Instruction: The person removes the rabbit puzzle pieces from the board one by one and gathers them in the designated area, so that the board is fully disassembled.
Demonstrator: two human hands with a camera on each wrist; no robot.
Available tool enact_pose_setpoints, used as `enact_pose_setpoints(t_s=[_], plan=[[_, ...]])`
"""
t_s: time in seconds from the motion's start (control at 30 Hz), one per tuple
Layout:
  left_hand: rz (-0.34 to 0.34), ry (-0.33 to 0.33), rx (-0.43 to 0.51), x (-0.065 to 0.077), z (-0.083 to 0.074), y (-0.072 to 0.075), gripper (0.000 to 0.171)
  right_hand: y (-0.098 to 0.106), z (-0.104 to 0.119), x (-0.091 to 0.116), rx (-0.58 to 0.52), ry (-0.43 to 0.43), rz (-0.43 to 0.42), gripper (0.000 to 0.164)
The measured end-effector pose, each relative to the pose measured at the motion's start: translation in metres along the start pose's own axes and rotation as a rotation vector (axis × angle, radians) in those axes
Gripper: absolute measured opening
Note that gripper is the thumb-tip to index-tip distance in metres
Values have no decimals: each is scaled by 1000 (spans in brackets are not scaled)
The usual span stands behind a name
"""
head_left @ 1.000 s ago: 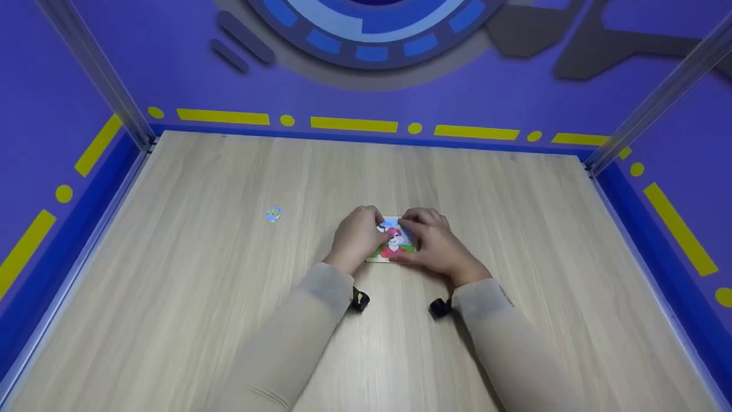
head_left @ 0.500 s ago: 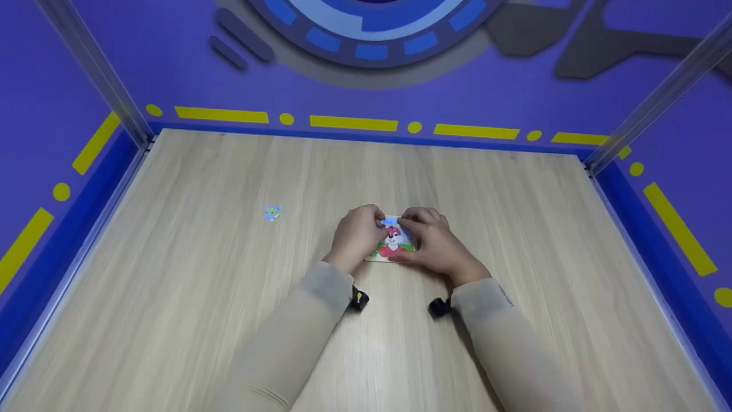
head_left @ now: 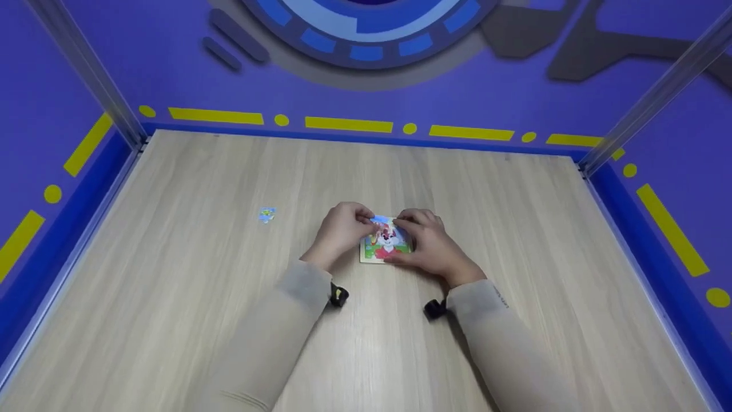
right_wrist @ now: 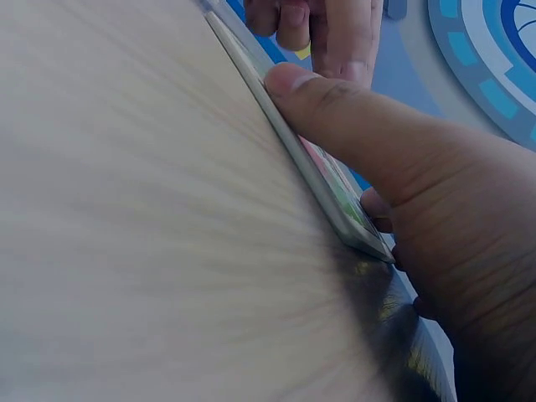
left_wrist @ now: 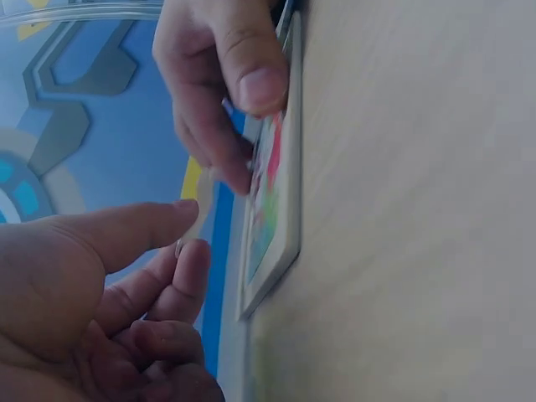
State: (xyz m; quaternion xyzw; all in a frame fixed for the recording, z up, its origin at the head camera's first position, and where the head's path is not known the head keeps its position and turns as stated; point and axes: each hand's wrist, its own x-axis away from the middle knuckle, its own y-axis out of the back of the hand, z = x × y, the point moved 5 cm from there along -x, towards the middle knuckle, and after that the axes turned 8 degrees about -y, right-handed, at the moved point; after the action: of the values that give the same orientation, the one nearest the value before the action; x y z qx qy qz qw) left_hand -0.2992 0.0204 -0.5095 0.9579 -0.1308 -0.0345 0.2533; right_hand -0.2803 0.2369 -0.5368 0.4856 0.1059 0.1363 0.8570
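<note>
A small square jigsaw puzzle with a pale frame lies on the table, its picture a white and red cartoon animal over green and blue. My right hand holds it from the right, the thumb on the front part and the other fingers along the far right side. My left hand is at the puzzle's upper left. In the left wrist view its thumb and forefinger are bent towards each other with a gap between, apart from the frame.
One loose blue puzzle piece lies on the wooden table, left of the hands. Purple-blue printed walls close off the back and both sides, with metal posts at the corners.
My left hand has drawn back to the left from the puzzle, uncovering its left side and front left corner. My right hand stays on the puzzle. The view has shifted slightly.
</note>
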Motion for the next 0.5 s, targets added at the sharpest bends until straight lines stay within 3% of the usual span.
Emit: enact_pose_setpoints(t_s=[0.33,0.5], plan=[[-84,-23,-44,16,4,60,26,1,0,1,-2,-20,2,91],[-138,-33,-49,25,18,89,30,0,1,1,14,-19,11,90]])
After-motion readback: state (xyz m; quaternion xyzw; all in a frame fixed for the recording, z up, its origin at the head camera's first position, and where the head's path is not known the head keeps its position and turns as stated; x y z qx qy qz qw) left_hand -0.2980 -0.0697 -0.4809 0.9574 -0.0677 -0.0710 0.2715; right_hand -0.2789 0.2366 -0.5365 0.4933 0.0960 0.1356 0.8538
